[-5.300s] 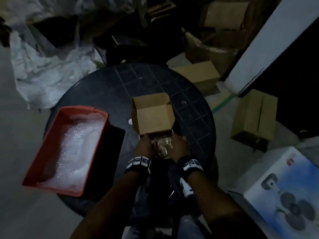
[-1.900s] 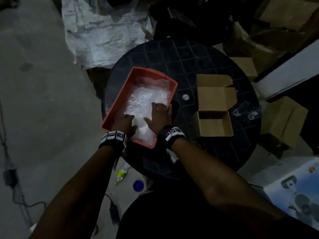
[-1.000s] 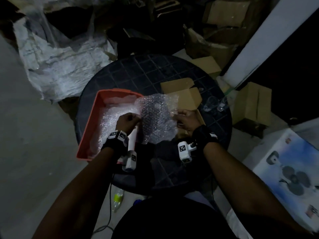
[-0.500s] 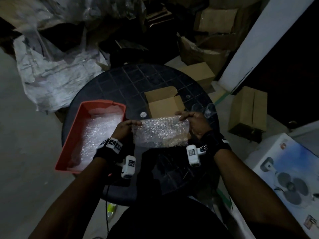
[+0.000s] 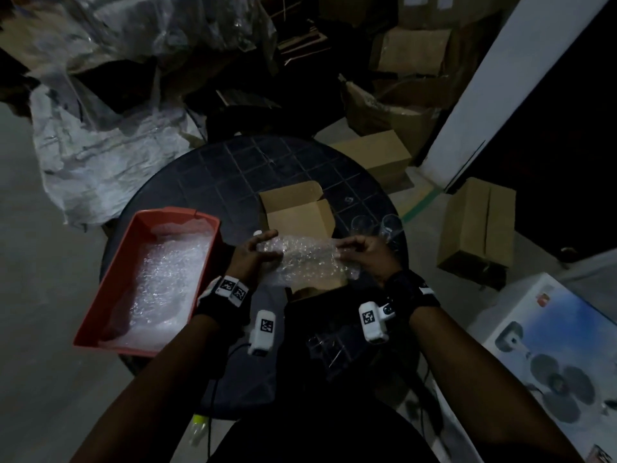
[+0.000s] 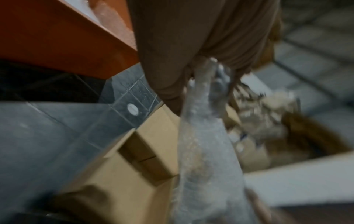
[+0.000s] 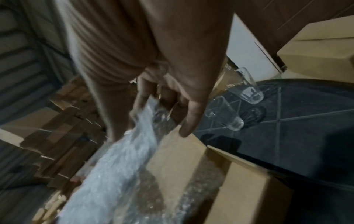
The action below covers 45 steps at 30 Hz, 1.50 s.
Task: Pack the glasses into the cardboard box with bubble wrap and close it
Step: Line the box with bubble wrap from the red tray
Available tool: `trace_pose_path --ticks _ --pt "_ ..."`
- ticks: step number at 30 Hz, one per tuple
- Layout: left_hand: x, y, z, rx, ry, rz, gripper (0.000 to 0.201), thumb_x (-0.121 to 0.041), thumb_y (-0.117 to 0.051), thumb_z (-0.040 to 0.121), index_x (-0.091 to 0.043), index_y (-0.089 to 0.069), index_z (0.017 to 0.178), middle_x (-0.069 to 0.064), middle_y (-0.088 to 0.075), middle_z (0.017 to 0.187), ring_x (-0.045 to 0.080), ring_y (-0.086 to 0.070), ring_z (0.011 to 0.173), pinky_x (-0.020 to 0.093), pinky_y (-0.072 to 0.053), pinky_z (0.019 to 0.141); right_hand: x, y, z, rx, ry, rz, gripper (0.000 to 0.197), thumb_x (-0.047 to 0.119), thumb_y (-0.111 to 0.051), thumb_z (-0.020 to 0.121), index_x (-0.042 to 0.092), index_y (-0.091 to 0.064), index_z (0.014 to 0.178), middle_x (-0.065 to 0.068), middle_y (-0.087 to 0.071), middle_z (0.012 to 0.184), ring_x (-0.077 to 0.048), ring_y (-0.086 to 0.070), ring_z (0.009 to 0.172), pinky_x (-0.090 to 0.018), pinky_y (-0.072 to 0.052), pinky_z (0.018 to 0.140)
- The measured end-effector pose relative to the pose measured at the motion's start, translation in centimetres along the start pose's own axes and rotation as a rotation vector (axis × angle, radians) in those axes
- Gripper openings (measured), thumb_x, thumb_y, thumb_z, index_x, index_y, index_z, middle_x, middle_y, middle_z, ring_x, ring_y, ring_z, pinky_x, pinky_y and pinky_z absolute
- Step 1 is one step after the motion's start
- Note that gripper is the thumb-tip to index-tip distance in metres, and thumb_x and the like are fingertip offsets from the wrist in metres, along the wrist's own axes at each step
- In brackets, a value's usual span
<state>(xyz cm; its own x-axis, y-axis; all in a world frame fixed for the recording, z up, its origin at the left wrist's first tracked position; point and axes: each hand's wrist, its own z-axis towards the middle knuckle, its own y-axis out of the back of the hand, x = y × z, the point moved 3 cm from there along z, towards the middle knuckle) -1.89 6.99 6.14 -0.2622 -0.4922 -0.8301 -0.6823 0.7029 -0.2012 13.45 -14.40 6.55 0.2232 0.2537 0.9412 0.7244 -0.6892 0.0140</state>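
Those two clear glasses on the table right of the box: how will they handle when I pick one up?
Both glasses stand upright on the table. Being tall and narrow, they'll probably tip if nudged. Smooth clear walls likely mean slippery and fragile. They stand close together, so reaching fingers may knock the neighbour.

Both forearms are bare, no sleeves showing. Each wrist wears a black band: the left wrist band (image 5: 222, 300) carries two small white squares printed with black coded patterns (image 5: 233, 289) on its top, the right wrist band (image 5: 412, 290) has a white patch at its outer edge. A small white camera block hangs under each wrist, each with a black-and-white coded square, left (image 5: 263, 332) and right (image 5: 373, 320). A thin dark cable (image 5: 213, 389) trails down from the left one. Dark clothing (image 5: 320, 439) covers the torso
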Motion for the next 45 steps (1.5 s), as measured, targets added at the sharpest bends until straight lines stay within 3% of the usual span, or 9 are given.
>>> trace_pose_path --ticks 7,11,16,19,24,29,34,39,45 --pt "6.1 0.3 2.3 -0.156 -0.257 0.744 0.046 0.006 -0.073 0.069 -0.016 -0.066 0.109 0.005 -0.068 0.105 0.018 -0.066 0.085 0.014 -0.047 0.067 -5.0 0.9 3.6 0.010 -0.050 -0.616 0.064 0.001 -0.086 0.066 0.006 -0.061 0.125 -0.012 -0.056 0.129 -0.026 -0.054 0.117 -0.033 -0.049 0.091" --pt "8.2 0.6 4.2 -0.224 -0.311 0.992 0.039 0.004 -0.065 0.067 -0.019 -0.069 0.098 0.011 -0.065 0.107 0.025 -0.067 0.077 0.035 -0.057 0.069 -7.8 0.7 6.2 0.113 -0.071 -0.847 0.080 0.011 -0.084 0.063 0.016 -0.052 0.137 -0.013 -0.044 0.139 -0.032 -0.049 0.125 -0.044 -0.046 0.100" --pt "8.8 0.0 3.9 -0.205 -0.429 1.258 0.040 -0.007 -0.068 0.069 -0.012 -0.065 0.109 0.019 -0.043 0.135 0.036 -0.047 0.118 0.038 -0.045 0.096 -8.0 -1.3 7.5 0.296 0.034 -1.105 0.073 0.007 -0.073 0.078 0.011 -0.041 0.144 -0.015 -0.032 0.149 -0.034 -0.048 0.123 -0.036 -0.045 0.098" --pt "9.1 -2.0 3.5 -0.034 -0.584 1.520 0.042 -0.022 -0.074 0.067 -0.015 -0.064 0.107 0.018 -0.053 0.127 0.041 -0.048 0.114 0.045 -0.044 0.092 -8.3 -2.5 7.7 0.380 0.153 -1.310 0.061 0.004 -0.071 0.079 0.004 -0.045 0.134 -0.020 -0.025 0.149 -0.040 -0.044 0.125 -0.043 -0.047 0.096" --pt "10.5 -4.2 5.1 0.166 -0.365 1.889 0.038 -0.040 -0.056 0.083 -0.018 -0.064 0.113 0.003 -0.060 0.123 0.030 -0.043 0.126 0.045 -0.015 0.113 -6.8 -2.8 7.3 0.218 0.264 -1.769 0.060 0.031 -0.078 0.076 0.009 -0.055 0.127 -0.019 -0.019 0.158 -0.038 -0.028 0.137 -0.051 -0.033 0.105" --pt "10.8 -5.1 5.7 0.187 -0.344 1.953 0.035 -0.026 -0.053 0.086 -0.009 -0.065 0.114 0.011 -0.058 0.129 0.032 -0.038 0.135 0.052 -0.002 0.115 -7.5 -4.2 7.4 0.344 0.595 -1.779 0.025 0.014 -0.088 0.050 0.016 -0.073 0.071 -0.008 -0.071 0.101 -0.029 -0.062 0.100 -0.059 -0.042 0.099" --pt "12.5 -4.9 6.7 0.206 -0.377 1.940 0.047 -0.033 -0.033 0.070 -0.012 -0.075 0.069 0.012 -0.069 0.071 0.031 -0.069 0.069 0.056 -0.031 0.106 -9.0 -3.7 9.1 0.545 0.252 -1.892 0.020 0.007 -0.062 0.079 0.017 -0.073 0.093 -0.010 -0.054 0.139 -0.032 -0.048 0.128 -0.064 0.024 0.104" --pt "12.0 -5.9 6.8 0.175 -0.391 2.089 0.046 -0.023 -0.030 0.088 -0.012 -0.067 0.114 0.011 -0.065 0.103 0.028 -0.068 0.085 0.048 -0.006 0.112 -9.1 -3.2 8.7 0.519 0.245 -1.883 0.037 0.009 -0.059 0.087 0.011 -0.062 0.123 -0.016 -0.030 0.156 -0.033 -0.030 0.143 -0.069 0.009 0.112" --pt "12.0 -4.3 7.7 0.199 -0.578 2.109 0.042 -0.024 -0.035 0.072 -0.016 -0.076 0.074 0.006 -0.068 0.073 0.024 -0.068 0.064 0.052 -0.040 0.099 -8.4 -2.9 7.4 0.524 0.210 -1.817 0.035 0.013 -0.062 0.087 0.012 -0.061 0.122 -0.014 -0.024 0.159 -0.031 -0.022 0.146 -0.074 0.011 0.106"
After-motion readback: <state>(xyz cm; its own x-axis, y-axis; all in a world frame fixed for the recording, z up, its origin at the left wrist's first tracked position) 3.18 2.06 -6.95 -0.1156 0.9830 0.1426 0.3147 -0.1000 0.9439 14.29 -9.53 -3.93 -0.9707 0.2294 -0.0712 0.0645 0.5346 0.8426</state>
